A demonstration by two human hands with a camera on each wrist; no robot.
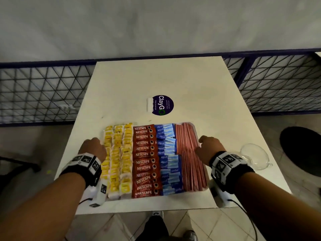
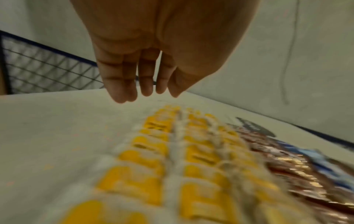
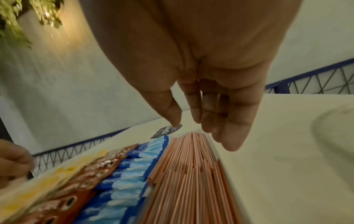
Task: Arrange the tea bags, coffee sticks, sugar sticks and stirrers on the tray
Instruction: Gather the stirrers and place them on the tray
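A white tray (image 1: 194, 125) on the white table (image 1: 156, 79) holds four columns. Yellow tea bags (image 1: 118, 159) fill the left, then red Nescafe coffee sticks (image 1: 145, 160), blue sugar sticks (image 1: 169, 157) and copper stirrers (image 1: 189, 157) on the right. My left hand (image 1: 93, 146) is at the tray's left edge beside the tea bags (image 2: 153, 159). Its fingers (image 2: 145, 84) hang straight and hold nothing. My right hand (image 1: 208, 146) is at the tray's right edge next to the stirrers (image 3: 191, 174). Its fingers (image 3: 229, 128) point down, empty.
A clear glass bowl (image 1: 254, 156) stands on the table right of my right wrist. A round ClayGo sticker (image 1: 162, 105) and a small white strip (image 1: 149, 104) lie beyond the tray. Blue mesh railing (image 1: 43, 91) runs behind the table. A black stool (image 1: 302, 150) stands at right.
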